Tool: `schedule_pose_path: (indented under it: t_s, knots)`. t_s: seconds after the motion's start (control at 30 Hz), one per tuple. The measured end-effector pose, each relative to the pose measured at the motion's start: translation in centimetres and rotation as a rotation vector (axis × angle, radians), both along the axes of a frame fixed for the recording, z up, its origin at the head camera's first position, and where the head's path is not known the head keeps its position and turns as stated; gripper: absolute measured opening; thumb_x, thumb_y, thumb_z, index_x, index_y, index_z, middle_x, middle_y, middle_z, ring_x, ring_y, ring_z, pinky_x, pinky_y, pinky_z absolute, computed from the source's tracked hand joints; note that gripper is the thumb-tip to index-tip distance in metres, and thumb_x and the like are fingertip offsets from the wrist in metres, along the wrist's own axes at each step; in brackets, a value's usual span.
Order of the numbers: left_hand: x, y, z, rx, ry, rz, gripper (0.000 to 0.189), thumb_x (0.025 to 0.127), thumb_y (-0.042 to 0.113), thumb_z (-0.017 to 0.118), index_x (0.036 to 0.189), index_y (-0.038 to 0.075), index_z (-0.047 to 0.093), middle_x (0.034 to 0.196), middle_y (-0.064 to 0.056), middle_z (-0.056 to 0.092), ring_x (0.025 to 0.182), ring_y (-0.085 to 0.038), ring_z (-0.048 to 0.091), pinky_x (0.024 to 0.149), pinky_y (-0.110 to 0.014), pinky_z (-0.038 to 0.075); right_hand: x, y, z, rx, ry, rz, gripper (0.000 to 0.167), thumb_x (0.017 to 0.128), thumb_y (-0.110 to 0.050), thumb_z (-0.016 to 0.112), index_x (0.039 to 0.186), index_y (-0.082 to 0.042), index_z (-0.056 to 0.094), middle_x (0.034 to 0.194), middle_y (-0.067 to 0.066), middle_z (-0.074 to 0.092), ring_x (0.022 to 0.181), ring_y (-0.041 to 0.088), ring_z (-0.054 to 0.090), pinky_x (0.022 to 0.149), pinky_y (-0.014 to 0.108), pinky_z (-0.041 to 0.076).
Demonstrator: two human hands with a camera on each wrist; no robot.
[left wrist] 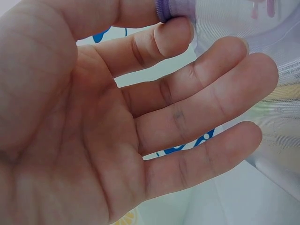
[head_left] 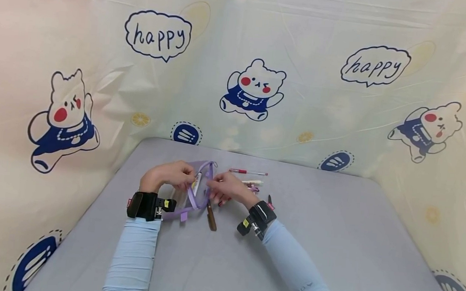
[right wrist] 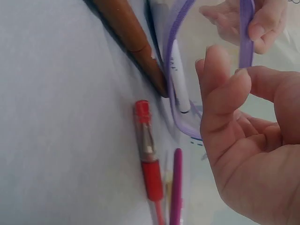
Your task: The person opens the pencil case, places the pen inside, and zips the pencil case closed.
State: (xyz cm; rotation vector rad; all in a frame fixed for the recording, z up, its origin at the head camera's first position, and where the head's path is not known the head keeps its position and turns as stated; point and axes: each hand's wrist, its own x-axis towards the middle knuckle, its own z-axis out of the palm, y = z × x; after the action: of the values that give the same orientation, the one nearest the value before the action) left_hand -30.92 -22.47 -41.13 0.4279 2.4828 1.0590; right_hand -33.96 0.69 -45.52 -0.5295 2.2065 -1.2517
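A see-through mesh pouch [head_left: 193, 202] with purple edging lies under both hands, its mouth spread. My left hand [head_left: 175, 174] pinches the purple edge between thumb and index finger; its other fingers extend along the mesh in the left wrist view. On the right side of the mouth, my right hand [head_left: 229, 187] pinches the purple edging [right wrist: 246, 37] with thumb and fingertip. Inside the pouch shows a white pen [right wrist: 180, 79] with dark print. Against the pouch's near right edge lies a brown-handled tool [head_left: 211, 219], its far end hidden by the edging.
Beyond my right hand lies a red-and-clear pen [head_left: 248, 172]. Several slim items [head_left: 253, 182] cluster by the right wrist, and a small dark pointed item [head_left: 270, 200] is farther right. The right wrist view shows a red pen [right wrist: 152, 180] beside a magenta stick [right wrist: 176, 187].
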Motion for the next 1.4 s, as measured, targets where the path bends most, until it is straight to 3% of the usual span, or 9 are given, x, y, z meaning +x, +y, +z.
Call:
schedule_pose_path:
  t_s: [0.17, 0.33, 0.57, 0.67, 0.9, 1.03, 1.2, 1.3, 1.4]
  knots:
    - [0.1, -0.1, 0.1, -0.006, 0.003, 0.007, 0.016, 0.092, 0.012, 0.051, 0.087, 0.000, 0.061, 0.085, -0.007, 0.063, 0.078, -0.026, 0.066, 0.069, -0.036, 0.053, 0.3, 0.5, 0.8, 0.042, 0.053, 0.024, 0.037, 0.097, -0.033, 0.058, 0.117, -0.003, 0.064, 0.080, 0.011, 0.071, 0.053, 0.015, 0.062, 0.049, 0.028, 0.047]
    - [0.2, -0.3, 0.0, -0.007, 0.005, 0.010, 0.015, 0.091, 0.011, 0.051, 0.086, 0.001, 0.062, 0.085, -0.008, 0.064, 0.080, -0.028, 0.067, 0.069, -0.036, 0.054, 0.8, 1.2, 1.5, 0.078, 0.098, 0.043, 0.037, 0.097, -0.033, 0.059, 0.117, -0.003, 0.063, 0.080, 0.011, 0.071, 0.054, 0.019, 0.062, 0.049, 0.032, 0.046]
    - [0.3, -0.3, 0.0, 0.000, 0.017, -0.005, 0.015, 0.091, 0.012, 0.050, 0.087, 0.001, 0.060, 0.084, -0.008, 0.063, 0.080, -0.027, 0.067, 0.069, -0.035, 0.054, 1.6, 3.2, 1.9, 0.095, 0.122, 0.054, 0.035, 0.096, -0.034, 0.060, 0.113, -0.004, 0.063, 0.088, 0.019, 0.071, 0.073, 0.046, 0.062, 0.050, 0.035, 0.042]
    - [0.3, -0.4, 0.2, 0.008, 0.020, -0.004, 0.015, 0.091, 0.011, 0.051, 0.086, 0.001, 0.059, 0.083, -0.009, 0.063, 0.079, -0.027, 0.067, 0.069, -0.036, 0.054, 1.7, 4.1, 1.9, 0.084, 0.142, 0.073, 0.039, 0.097, -0.032, 0.059, 0.115, 0.002, 0.061, 0.092, 0.025, 0.069, 0.075, 0.050, 0.061, 0.049, 0.033, 0.041]
    - [0.5, -0.6, 0.4, 0.008, 0.025, 0.000, 0.015, 0.091, 0.010, 0.051, 0.086, 0.001, 0.061, 0.081, -0.008, 0.061, 0.075, -0.023, 0.063, 0.068, -0.035, 0.054, 1.5, 5.9, 1.6, 0.158, 0.206, 0.076, 0.032, 0.096, -0.036, 0.060, 0.108, -0.007, 0.065, 0.085, 0.011, 0.070, 0.062, 0.025, 0.062, 0.048, 0.031, 0.045]
    - [0.4, -0.7, 0.3, 0.013, 0.031, 0.001, 0.014, 0.090, 0.009, 0.050, 0.083, 0.003, 0.060, 0.079, -0.005, 0.059, 0.073, -0.021, 0.059, 0.066, -0.033, 0.052, 1.6, 6.7, 1.6, 0.186, 0.205, 0.080, 0.029, 0.096, -0.033, 0.059, 0.109, -0.008, 0.064, 0.085, 0.013, 0.070, 0.062, 0.029, 0.061, 0.049, 0.035, 0.048]
    - [0.4, -0.7, 0.3, 0.015, 0.037, -0.001, 0.013, 0.090, 0.010, 0.051, 0.083, 0.003, 0.060, 0.078, -0.005, 0.060, 0.072, -0.020, 0.059, 0.066, -0.034, 0.052, 1.7, 7.8, 1.8, 0.221, 0.194, 0.075, 0.026, 0.097, -0.030, 0.058, 0.111, -0.008, 0.064, 0.090, 0.019, 0.070, 0.064, 0.040, 0.062, 0.047, 0.028, 0.041]
    - [0.4, -0.6, 0.4, 0.012, 0.035, -0.005, 0.014, 0.090, 0.010, 0.051, 0.084, 0.003, 0.061, 0.079, -0.006, 0.060, 0.073, -0.021, 0.060, 0.066, -0.034, 0.052, 1.6, 8.6, 1.6, 0.242, 0.198, 0.083, 0.023, 0.097, -0.030, 0.058, 0.108, -0.010, 0.064, 0.086, 0.019, 0.069, 0.061, 0.037, 0.062, 0.048, 0.027, 0.039]
    - [0.4, -0.5, 0.5, 0.020, 0.025, -0.003, 0.015, 0.091, 0.011, 0.051, 0.084, 0.001, 0.060, 0.080, -0.008, 0.061, 0.074, -0.023, 0.060, 0.066, -0.033, 0.052, 1.4, 9.5, 1.3, 0.258, 0.203, 0.078, 0.018, 0.096, -0.029, 0.060, 0.103, -0.013, 0.064, 0.080, 0.016, 0.068, 0.058, 0.026, 0.061, 0.053, 0.031, 0.045]
